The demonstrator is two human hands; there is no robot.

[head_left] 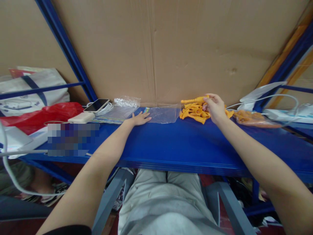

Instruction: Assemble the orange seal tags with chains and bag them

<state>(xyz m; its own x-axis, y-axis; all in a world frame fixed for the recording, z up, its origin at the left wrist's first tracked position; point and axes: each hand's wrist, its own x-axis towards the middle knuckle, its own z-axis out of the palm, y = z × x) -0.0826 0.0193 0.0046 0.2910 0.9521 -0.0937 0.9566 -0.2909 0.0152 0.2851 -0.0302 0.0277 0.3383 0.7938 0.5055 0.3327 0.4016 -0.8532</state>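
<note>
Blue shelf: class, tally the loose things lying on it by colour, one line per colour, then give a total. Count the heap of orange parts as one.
Orange: 2, the heap of orange parts under the right hand and a bag of orange parts.
Clear: 2, the clear bag by the left hand and a crinkled clear bag.
White: 1, power bank.
Red: 1, red bag.
Black: 1, phone.
Total: 7

An orange plastic piece (pixel 195 99) lies level atop an orange pile (pixel 194 112) beside a flat clear bag (pixel 163 115).

I see a blue shelf (pixel 186 147) framed by blue struts (pixel 64 49), backed by a creased cardboard wall (pixel 156 49). Grey chair legs (pixel 227 202) stand below over a dim, cluttered floor.
</note>
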